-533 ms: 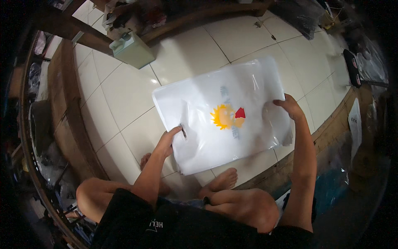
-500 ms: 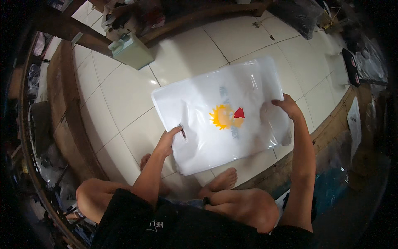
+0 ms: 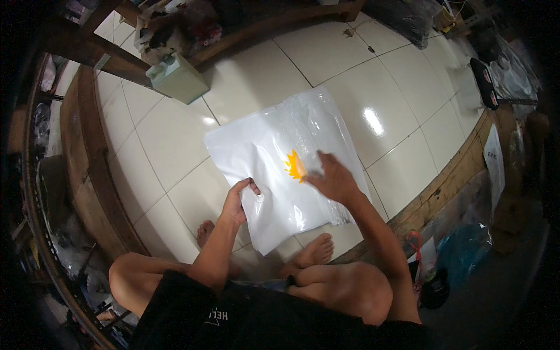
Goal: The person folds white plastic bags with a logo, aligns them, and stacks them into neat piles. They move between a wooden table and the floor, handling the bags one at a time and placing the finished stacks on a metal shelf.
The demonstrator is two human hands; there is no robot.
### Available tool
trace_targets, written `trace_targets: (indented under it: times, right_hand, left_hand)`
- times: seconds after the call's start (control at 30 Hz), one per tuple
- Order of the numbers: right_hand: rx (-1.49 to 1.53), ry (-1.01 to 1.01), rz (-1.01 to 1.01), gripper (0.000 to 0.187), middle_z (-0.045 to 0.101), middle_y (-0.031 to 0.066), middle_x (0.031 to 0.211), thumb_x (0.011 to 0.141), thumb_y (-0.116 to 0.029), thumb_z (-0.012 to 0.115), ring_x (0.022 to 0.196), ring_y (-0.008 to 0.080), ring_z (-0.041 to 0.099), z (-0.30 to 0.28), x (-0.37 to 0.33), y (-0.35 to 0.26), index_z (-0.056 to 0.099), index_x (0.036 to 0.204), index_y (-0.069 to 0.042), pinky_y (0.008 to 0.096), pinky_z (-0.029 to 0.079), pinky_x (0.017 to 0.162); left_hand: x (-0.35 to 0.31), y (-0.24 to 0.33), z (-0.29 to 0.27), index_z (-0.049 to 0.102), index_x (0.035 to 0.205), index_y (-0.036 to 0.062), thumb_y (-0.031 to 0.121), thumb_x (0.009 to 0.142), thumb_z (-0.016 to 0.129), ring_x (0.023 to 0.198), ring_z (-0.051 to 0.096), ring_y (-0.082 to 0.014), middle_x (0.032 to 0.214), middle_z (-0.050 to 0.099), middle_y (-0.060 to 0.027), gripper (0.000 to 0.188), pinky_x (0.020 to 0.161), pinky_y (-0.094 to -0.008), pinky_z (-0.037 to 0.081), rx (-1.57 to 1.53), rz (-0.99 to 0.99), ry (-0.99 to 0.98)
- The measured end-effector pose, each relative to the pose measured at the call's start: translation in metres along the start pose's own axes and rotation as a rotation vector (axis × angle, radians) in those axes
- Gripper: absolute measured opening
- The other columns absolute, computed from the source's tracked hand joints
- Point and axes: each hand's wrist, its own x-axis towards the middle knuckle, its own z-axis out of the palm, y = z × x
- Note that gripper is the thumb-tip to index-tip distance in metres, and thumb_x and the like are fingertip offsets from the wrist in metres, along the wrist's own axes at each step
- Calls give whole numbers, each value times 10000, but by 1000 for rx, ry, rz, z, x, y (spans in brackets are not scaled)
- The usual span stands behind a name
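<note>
A stack of glossy white plastic bags (image 3: 265,219) lies on the tiles in front of my feet, with part of a yellow sun-like print (image 3: 293,167) showing. My left hand (image 3: 236,201) is closed on the bags' left side at the punched handle hole, fingertips poking through. Over the right half of the stack hovers or rests my right hand (image 3: 335,179), fingers spread; contact with the plastic cannot be made out. Beneath it, crinkled, see-through plastic is doubled over toward the left, hiding the rest of the print.
A pale jerrycan (image 3: 178,80) stands beyond the bags at the far left, beside a wooden frame (image 3: 274,29). Wooden beams border the tiled floor (image 3: 402,87) on both sides. A black item (image 3: 484,83) and clear plastic lie at the far right. Blue plastic (image 3: 465,248) is at the near right.
My right hand has left the bags' right edge and moved left over the print. The right side of the top plastic has folded leftward, covering the red part. My left hand still grips the handle hole.
</note>
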Motion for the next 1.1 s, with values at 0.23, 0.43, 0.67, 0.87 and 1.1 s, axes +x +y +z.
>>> trace_targets:
  times: [0.23, 0.43, 0.67, 0.87, 1.1]
  right_hand:
    - [322, 1, 290, 677, 627, 193, 1132, 814, -254, 743, 996, 337, 630, -19, 29, 102, 459, 1372, 3, 415, 494, 906]
    - [706, -266, 427, 658, 655, 168, 1071, 763, -313, 784, 943, 272, 652, -26, 33, 89, 510, 1255, 28, 390, 511, 853]
    - [191, -115, 375, 663, 631, 219, 1054, 774, -340, 761, 941, 344, 643, -39, 26, 31, 482, 1234, 49, 422, 510, 835]
    - [32, -155, -234, 871, 494, 308, 1299, 777, -392, 753, 1185, 447, 509, 8, -50, -94, 347, 1412, 44, 474, 391, 1045]
    - [259, -74, 91, 842, 493, 277, 1321, 813, -440, 728, 1177, 381, 538, 64, 7, -31, 370, 1388, 60, 423, 442, 996]
  left_hand:
    - [-2, 1, 12, 556, 874, 106, 245, 941, 561, 739, 587, -157, 750, 569, -14, 154, 733, -351, 526, 23, -22, -20]
    - [-12, 2, 35, 536, 844, 110, 256, 951, 557, 767, 565, -144, 770, 561, -12, 183, 756, -326, 501, 118, 1, -37]
    - [-10, -6, 43, 521, 823, 122, 269, 947, 594, 720, 517, -127, 719, 495, 7, 206, 741, -301, 468, -17, 90, -60]
    - [-25, -17, 61, 577, 1033, 47, 278, 871, 718, 750, 566, -160, 842, 588, -41, 315, 753, -315, 500, 121, 234, 96]
    - [-20, -13, 24, 357, 1358, -78, 202, 838, 734, 1098, 583, -299, 1232, 553, -228, 701, 921, -387, 504, 259, 273, 179]
